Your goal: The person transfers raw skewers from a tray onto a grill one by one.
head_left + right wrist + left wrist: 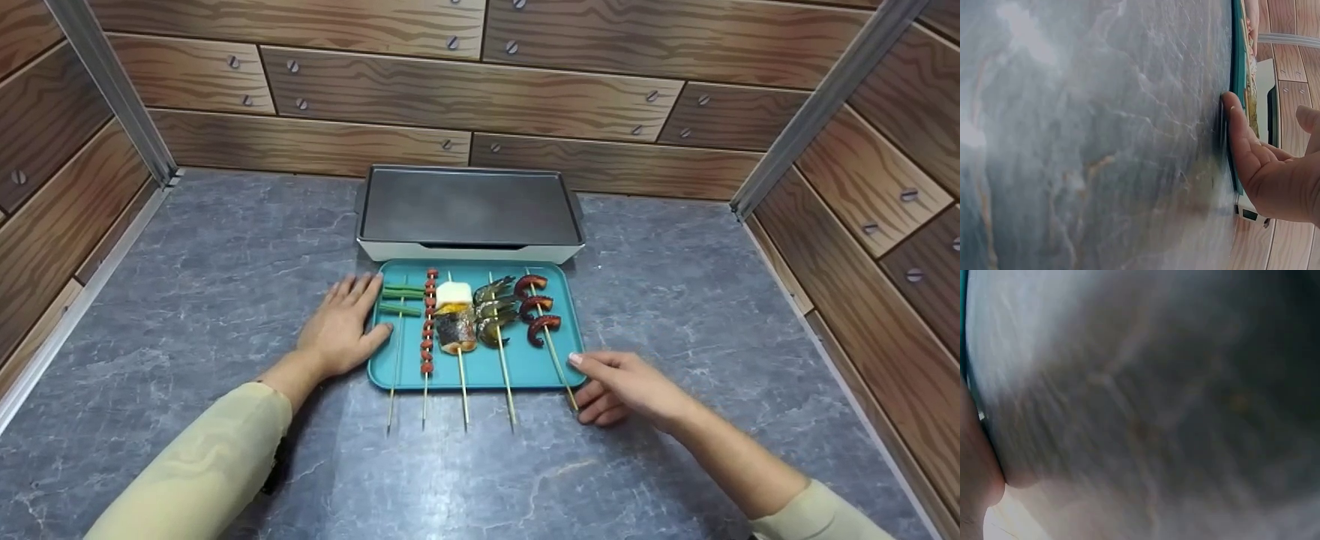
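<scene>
A teal tray (480,375) holds several skewers side by side, their bare ends jutting over its near edge. From left to right they carry green stalks (403,292), small red pieces (427,326), a white block above a fish piece (457,331), grey-brown shrimp (495,311) and red octopus tentacles (537,304). My left hand (337,326) rests flat along the tray's left side, fingers straight. At the near right corner is my right hand (626,390), thumb at the rim and loosely bent fingers beside the tentacle skewer's end. Its thumb (1307,118) stands apart from the fingers in the right wrist view.
Directly behind the tray stands a griddle (469,206) with a dark flat plate and a white base. The grey marbled tabletop (247,247) is bounded by wood-patterned panels (480,90) at the back and both sides. Tabletop blur fills most of the left wrist view.
</scene>
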`<action>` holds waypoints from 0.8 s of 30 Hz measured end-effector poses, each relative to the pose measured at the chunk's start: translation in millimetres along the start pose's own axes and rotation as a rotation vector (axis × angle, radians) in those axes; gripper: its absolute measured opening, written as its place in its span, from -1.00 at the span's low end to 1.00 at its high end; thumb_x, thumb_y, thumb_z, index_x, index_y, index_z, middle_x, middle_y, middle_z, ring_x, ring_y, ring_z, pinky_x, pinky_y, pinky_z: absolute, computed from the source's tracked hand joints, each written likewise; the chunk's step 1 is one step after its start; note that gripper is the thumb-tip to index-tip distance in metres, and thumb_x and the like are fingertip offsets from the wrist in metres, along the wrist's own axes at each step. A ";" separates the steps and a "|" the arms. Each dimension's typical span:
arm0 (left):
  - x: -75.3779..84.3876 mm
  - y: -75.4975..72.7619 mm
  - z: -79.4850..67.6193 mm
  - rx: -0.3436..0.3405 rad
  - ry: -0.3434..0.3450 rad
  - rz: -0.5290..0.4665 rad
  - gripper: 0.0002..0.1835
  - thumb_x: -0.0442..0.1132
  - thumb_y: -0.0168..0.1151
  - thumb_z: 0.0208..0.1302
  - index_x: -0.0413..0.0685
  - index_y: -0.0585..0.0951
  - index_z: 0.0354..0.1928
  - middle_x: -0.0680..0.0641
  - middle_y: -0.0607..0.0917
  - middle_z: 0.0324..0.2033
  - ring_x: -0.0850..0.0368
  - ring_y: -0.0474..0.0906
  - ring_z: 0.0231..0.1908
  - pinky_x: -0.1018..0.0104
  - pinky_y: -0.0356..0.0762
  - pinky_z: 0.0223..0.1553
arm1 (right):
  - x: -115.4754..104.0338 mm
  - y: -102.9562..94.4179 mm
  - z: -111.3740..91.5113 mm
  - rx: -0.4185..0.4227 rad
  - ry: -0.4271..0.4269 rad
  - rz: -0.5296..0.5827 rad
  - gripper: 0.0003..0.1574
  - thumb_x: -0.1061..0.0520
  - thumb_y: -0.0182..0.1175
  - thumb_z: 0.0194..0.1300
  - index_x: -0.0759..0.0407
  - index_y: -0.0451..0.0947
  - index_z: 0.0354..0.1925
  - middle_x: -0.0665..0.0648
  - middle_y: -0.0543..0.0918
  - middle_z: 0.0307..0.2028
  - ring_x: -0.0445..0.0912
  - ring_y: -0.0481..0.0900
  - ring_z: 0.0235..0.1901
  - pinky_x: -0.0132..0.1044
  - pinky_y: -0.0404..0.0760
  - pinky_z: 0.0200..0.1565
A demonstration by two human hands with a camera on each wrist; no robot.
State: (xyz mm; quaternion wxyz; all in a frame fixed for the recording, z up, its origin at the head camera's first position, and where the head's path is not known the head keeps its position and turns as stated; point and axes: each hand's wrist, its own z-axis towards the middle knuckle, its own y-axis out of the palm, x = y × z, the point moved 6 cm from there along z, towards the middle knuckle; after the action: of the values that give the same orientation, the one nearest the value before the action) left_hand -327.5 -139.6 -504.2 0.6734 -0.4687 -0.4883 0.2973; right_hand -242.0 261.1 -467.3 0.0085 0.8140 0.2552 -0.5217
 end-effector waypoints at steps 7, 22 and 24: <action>-0.8 1.6 0.6 0.007 0.001 0.008 -0.09 0.23 -0.04 0.56 -0.11 0.00 0.72 -0.23 0.09 0.66 -0.29 -0.10 0.64 -0.11 -0.24 0.65 | 6.8 4.1 1.8 -0.050 0.030 0.116 -0.07 -0.29 0.14 0.59 0.45 0.34 0.46 0.34 0.81 -0.23 0.03 0.84 -0.37 -0.18 0.83 -0.32; -0.5 0.4 0.8 0.022 -0.007 0.018 -0.11 0.20 -0.04 0.55 -0.09 0.02 0.72 -0.23 0.13 0.65 -0.26 -0.08 0.64 -0.10 -0.20 0.65 | 11.3 12.2 6.5 -0.119 0.060 0.265 -0.35 -0.10 0.23 0.57 0.41 0.52 0.29 0.22 0.81 -0.26 -0.11 0.80 -0.41 -0.30 0.80 -0.32; -0.5 1.3 0.0 0.024 -0.008 0.017 -0.11 0.19 -0.04 0.54 -0.09 0.02 0.72 -0.23 0.13 0.65 -0.26 -0.08 0.64 -0.10 -0.20 0.65 | 12.8 14.1 7.1 -0.138 0.062 0.285 -0.44 -0.04 0.25 0.56 0.38 0.56 0.24 0.20 0.81 -0.26 -0.13 0.79 -0.42 -0.33 0.79 -0.32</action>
State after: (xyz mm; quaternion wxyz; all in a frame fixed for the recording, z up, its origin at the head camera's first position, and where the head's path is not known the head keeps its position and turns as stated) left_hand -327.6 -139.4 -505.6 0.6746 -0.4633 -0.4835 0.3106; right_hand -237.9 252.0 -485.0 0.1305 0.8550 0.1727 -0.4713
